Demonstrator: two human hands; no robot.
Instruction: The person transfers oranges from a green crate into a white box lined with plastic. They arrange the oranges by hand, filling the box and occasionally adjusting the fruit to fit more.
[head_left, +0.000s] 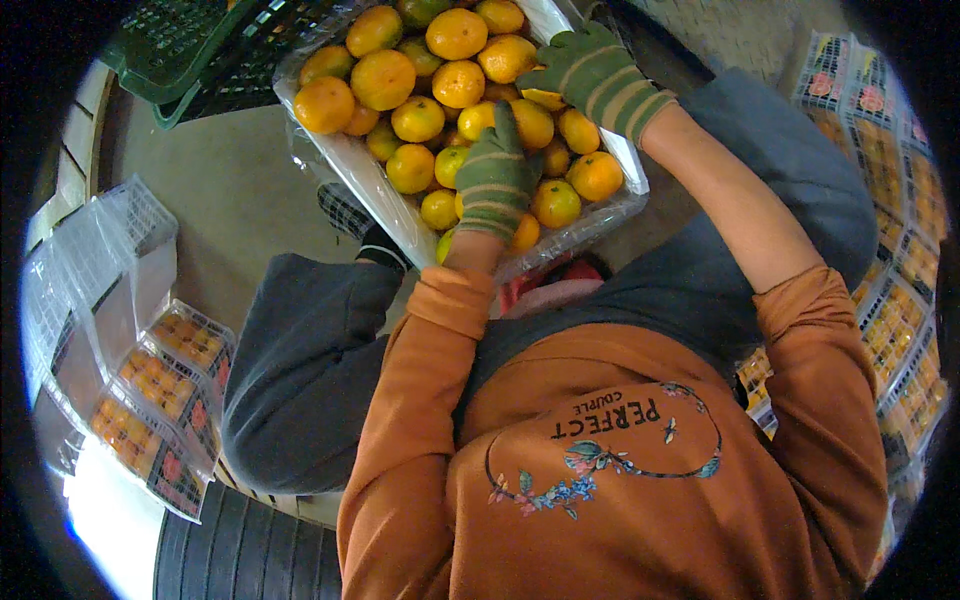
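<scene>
A white box (352, 184) lined with clear plastic film lies before me, heaped with orange and yellow-green mandarins (417, 118). My left hand (496, 176), in a green glove with tan stripes, rests among the fruit near the box's near end. One finger stretches over the gap beside a mandarin (534, 124); the other fingers are mostly hidden. At the right wall of the box is my right hand (600, 79) in a matching glove. Its fingers reach over a partly covered mandarin (544, 97). Whether either hand grips a fruit is not clear.
A dark green plastic crate (191, 56) stands at the upper left, close to the box. Clear packs of small orange fruit (157, 379) are stacked at the left, and more packs (896, 311) line the right. My bent legs (307, 375) flank the box.
</scene>
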